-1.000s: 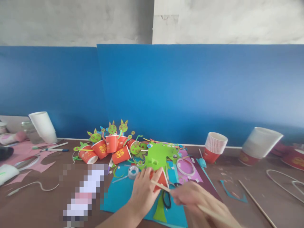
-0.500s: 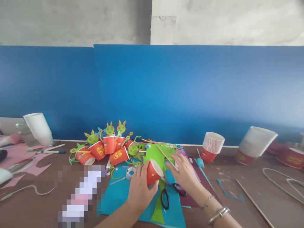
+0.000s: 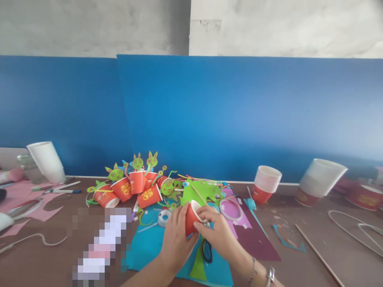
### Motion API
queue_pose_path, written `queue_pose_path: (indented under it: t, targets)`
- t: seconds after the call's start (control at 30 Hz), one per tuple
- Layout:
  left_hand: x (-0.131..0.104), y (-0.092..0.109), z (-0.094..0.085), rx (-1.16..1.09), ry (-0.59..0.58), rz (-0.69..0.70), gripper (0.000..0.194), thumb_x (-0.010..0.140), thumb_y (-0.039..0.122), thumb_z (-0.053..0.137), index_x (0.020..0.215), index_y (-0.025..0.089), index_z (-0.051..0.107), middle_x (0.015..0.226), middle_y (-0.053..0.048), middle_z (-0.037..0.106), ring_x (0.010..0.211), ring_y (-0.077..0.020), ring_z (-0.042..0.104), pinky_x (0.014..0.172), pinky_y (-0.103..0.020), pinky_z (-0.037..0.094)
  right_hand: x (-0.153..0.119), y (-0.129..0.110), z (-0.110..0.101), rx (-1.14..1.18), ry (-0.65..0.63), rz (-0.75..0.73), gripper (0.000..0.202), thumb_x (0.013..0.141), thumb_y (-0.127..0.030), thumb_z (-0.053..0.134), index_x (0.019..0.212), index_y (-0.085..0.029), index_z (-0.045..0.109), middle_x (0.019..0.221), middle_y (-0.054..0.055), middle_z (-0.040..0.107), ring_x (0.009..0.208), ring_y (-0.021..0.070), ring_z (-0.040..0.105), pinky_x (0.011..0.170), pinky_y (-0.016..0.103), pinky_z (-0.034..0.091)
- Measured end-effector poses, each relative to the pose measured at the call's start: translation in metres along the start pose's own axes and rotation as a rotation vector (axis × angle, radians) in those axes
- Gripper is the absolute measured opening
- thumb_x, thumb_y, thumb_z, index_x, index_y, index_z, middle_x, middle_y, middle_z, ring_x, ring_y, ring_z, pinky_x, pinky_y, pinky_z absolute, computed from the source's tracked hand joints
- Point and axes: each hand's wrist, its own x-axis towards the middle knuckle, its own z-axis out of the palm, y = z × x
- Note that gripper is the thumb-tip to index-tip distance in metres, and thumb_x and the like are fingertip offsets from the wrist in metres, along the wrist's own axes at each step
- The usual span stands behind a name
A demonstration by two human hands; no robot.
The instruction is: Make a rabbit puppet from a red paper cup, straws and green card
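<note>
My left grip (image 3: pixel 178 235) is wrapped around a red paper cup (image 3: pixel 191 224), its palm against the cup's left side. The cup sits between my two hands, leaning so that its white-rimmed mouth faces up and to the right. My right grip (image 3: pixel 220 231) meets it at that mouth, thumb and fingertips at the rim (whether they pinch it or merely touch, I cannot tell). Beneath my hands, one black loop of the scissors (image 3: pixel 207 250) shows on a teal paper sheet (image 3: pixel 149 249). Just left of my left grip lies a tape roll (image 3: pixel 160 218). Beyond the cup, a wooden stick (image 3: pixel 198 194) rests on cut green paper (image 3: pixel 191 191). Farther off on the brown worktop (image 3: pixel 290 271), decorated red cups with green rabbit heads (image 3: pixel 137 183) cluster to the left; a stack of paper cups (image 3: pixel 265 185) stands to the right.
</note>
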Motion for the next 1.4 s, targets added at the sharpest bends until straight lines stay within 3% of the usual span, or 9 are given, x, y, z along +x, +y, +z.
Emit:
queue_pose_path:
  t: [0.43,0.67,0.97,1.4]
  targets:
    - [0.001,0.003,-0.003,-0.036,0.028,-0.007,0.059,0.082,0.025,0.058,0.137,0.021,0.037,0.125,-0.012,0.057,0.116,-0.0292,0.054,0.097,-0.048,0.045,-0.002,0.005,0.006,0.032,0.036,0.015,0.007,0.072,-0.02,0.058,0.064,-0.02,0.057,0.083,0.003,0.067,0.081,0.021,0.061,0.077,0.033,0.047]
    - [0.001,0.003,-0.004,-0.009,0.053,0.0,0.058,0.081,0.021,0.057,0.136,0.019,0.038,0.123,-0.012,0.057,0.115,-0.0278,0.054,0.095,-0.045,0.047,-0.001,0.008,0.006,0.096,-0.006,0.034,0.012,0.072,-0.021,0.058,0.059,-0.021,0.056,0.089,0.005,0.069,0.088,0.0223,0.063,0.084,0.034,0.047]
    - [0.002,0.004,-0.004,0.055,0.08,0.02,0.058,0.08,0.023,0.059,0.134,0.018,0.041,0.121,-0.011,0.059,0.113,-0.027,0.056,0.094,-0.042,0.047,0.0,0.011,0.008,0.017,0.006,0.043,0.007,0.068,-0.02,0.056,0.068,-0.019,0.063,0.08,0.002,0.067,0.073,0.0187,0.056,0.066,0.029,0.045]
    - [0.001,0.004,-0.002,-0.006,0.057,0.008,0.059,0.08,0.025,0.06,0.135,0.019,0.039,0.124,-0.012,0.058,0.116,-0.0288,0.054,0.096,-0.045,0.046,-0.001,0.008,0.009,0.122,-0.006,0.082,0.007,0.067,-0.022,0.055,0.066,-0.018,0.061,0.08,0.004,0.066,0.074,0.0193,0.055,0.068,0.029,0.042]
